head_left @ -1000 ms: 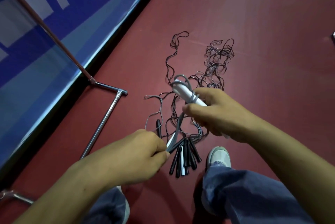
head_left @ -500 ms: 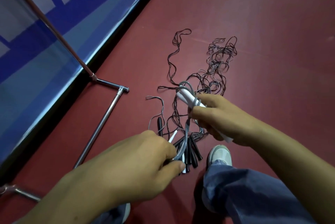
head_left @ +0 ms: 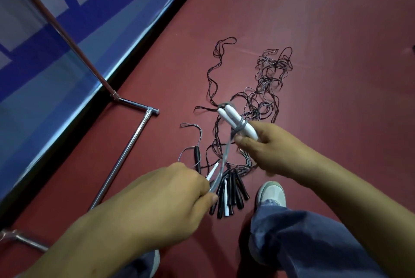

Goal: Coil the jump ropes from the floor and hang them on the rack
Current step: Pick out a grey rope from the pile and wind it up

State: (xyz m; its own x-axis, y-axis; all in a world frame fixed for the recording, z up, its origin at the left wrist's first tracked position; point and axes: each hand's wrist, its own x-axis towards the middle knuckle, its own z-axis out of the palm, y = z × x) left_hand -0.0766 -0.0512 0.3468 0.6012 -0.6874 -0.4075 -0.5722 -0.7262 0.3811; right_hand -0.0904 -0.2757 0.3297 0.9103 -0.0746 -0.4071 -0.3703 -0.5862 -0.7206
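A blue wall panel (head_left: 45,53) fills the left edge. The rack (head_left: 125,154) stands against it, its slanted pole meeting chrome base bars on the red floor (head_left: 336,30).

The left hand (head_left: 157,205) is low and near the camera. Its fingers are curled and pinch a grey cord (head_left: 226,154) at the fingertips. The cord runs taut, up and to the right, to a pair of white handles (head_left: 235,120) and is wrapped round their middle.

Below the cord, a bunch of black handles (head_left: 233,192) lies fanned on the floor, with one lone black handle (head_left: 197,158) just to its left. Beyond them, the loose ropes (head_left: 269,80) sprawl in a thin dark tangle.

The right hand (head_left: 274,149) grips the lower ends of the white handles between thumb and fingers and holds them tilted above the floor. The hands are apart, joined only by the cord.

A pale shoe (head_left: 271,194) stands just right of the black handles, beneath a denim leg (head_left: 314,244).
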